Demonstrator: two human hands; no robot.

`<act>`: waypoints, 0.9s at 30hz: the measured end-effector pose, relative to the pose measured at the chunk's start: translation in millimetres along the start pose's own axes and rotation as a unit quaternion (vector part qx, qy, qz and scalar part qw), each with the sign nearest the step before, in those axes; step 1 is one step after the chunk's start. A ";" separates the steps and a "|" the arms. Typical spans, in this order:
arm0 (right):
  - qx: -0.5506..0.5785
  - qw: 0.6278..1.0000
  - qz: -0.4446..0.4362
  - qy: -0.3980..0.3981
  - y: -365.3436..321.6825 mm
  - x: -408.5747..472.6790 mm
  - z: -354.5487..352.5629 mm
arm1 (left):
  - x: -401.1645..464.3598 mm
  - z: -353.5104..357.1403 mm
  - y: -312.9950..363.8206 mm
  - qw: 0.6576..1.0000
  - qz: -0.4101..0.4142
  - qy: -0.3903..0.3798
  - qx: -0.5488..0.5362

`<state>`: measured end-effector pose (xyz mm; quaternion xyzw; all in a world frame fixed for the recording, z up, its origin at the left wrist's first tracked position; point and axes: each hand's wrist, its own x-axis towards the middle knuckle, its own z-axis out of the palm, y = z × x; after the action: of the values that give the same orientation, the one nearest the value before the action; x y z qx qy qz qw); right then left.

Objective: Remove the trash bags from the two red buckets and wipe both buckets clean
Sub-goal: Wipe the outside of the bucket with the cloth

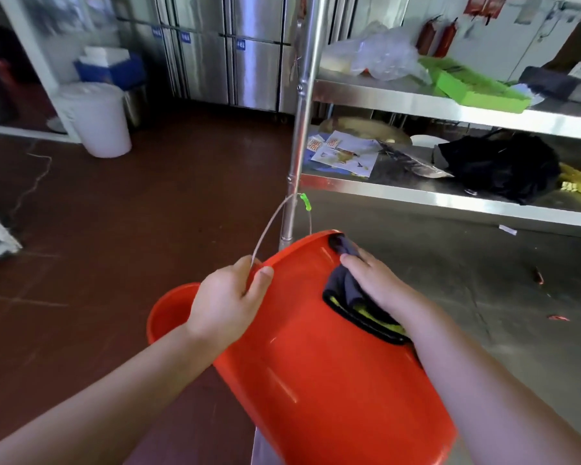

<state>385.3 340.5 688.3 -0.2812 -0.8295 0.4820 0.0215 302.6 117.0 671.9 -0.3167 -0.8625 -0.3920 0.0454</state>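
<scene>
A red bucket [319,370] is tilted on its side in front of me, its outer wall facing up. My left hand [227,302] grips its rim together with the wire handle [269,226], which arcs up to a green grip. My right hand [376,280] presses a dark grey cloth [348,290] with a yellow-green underside against the bucket's wall near the rim. A second red bucket [168,313] stands on the floor behind my left hand, mostly hidden. No trash bag shows in either bucket.
A steel shelf rack [433,105] stands at the right with a green tray, clear plastic, papers and a black bag on its shelves. Its post [299,129] rises just behind the bucket. A white tub [96,119] stands at the far left on the brown floor.
</scene>
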 end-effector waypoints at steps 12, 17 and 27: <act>-0.146 0.987 -0.048 0.051 7.8 -15.3 11.1 | 6.7 -0.5 -3.2 0.999 -0.005 -0.009 0.052; -0.417 0.889 -0.139 0.130 -2.6 -73.7 47.2 | 35.1 15.7 19.6 0.997 0.010 -0.040 0.067; -0.457 0.863 -0.183 0.117 13.3 -115.0 59.3 | 53.3 26.4 25.0 0.997 0.052 -0.034 0.035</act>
<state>469.7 242.7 672.8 -0.1567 -0.9848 0.0001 0.0750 279.2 175.1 687.3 -0.3724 -0.8592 -0.3477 0.0473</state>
